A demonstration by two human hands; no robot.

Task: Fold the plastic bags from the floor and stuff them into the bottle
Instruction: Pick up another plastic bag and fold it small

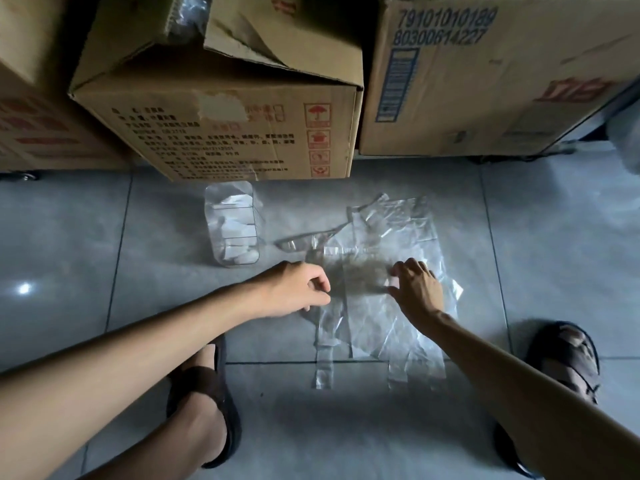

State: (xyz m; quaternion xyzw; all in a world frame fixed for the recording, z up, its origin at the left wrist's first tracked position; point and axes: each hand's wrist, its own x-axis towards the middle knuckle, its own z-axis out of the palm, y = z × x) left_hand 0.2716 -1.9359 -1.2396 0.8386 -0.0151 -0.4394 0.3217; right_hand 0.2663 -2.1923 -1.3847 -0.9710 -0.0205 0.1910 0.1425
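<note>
Pinching the left edge of the plastic bag (367,327) at frame centre with my left hand (294,289); my right hand (419,289) presses it, fingers spread; the bottle (232,225) sits just upper left.

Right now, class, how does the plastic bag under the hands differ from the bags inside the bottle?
The floor bag lies spread flat with its handles out; the bottled bags are folded into small packets. The floor bag looks nearly see-through, the bottled bags whitish. The floor bag rests on the tiles, the bottled bags inside the bottle. Both are plastic.
</note>
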